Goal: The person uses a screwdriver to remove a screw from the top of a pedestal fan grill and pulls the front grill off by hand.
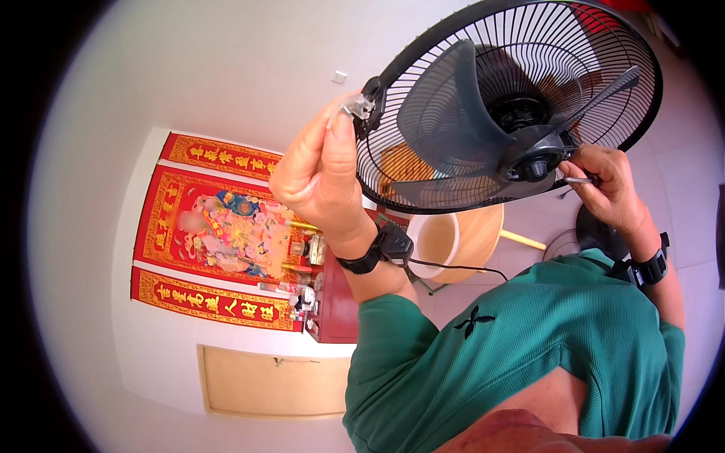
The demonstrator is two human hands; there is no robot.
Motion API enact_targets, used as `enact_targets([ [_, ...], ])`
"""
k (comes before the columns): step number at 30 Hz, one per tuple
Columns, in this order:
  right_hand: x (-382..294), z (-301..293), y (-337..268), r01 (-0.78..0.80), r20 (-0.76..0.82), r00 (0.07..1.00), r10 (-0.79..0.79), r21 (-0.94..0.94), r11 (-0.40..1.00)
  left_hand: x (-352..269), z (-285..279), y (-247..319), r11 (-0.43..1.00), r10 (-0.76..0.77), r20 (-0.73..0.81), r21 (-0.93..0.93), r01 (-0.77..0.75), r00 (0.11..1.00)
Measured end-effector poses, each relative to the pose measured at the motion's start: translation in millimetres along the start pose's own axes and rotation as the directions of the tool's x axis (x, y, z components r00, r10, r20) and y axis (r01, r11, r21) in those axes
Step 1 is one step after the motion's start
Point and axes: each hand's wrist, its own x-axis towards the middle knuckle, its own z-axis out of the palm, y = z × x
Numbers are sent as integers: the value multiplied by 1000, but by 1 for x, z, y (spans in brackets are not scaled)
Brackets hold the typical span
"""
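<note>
An electric fan head with a black wire grille [391, 68] and dark translucent blades [447, 107] takes up the upper right. Its blades lie exposed on this side, around a black hub knob [535, 168]. At the grille's rim, my left hand [325, 170] pinches a clear plastic piece [358, 106] beside a black rim clip [371, 113]. Close to the hub, my right hand [609, 181] grips a thin metal piece [579, 180], partly hidden by the fingers. Whether my right fingertips touch the hub, I cannot tell.
Below the fan stands a round wooden stool [478, 226], with a white basin [412, 243] next to it. A black round base [600, 232] rests on the tiled floor. A red cabinet [340, 317] holds small items under red wall scrolls [221, 226]. A cable [464, 264] runs from my left wrist device.
</note>
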Motion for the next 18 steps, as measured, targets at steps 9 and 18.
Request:
enact_targets([
  [9,3,-1,-4,13,24,1000,-13,21,1000,-1,1,2,973,-81,40,-214,88,996],
  [18,1,-2,-4,20,36,999,-19,-19,1000,-3,9,13,957,-197,-38,-225,183,980],
])
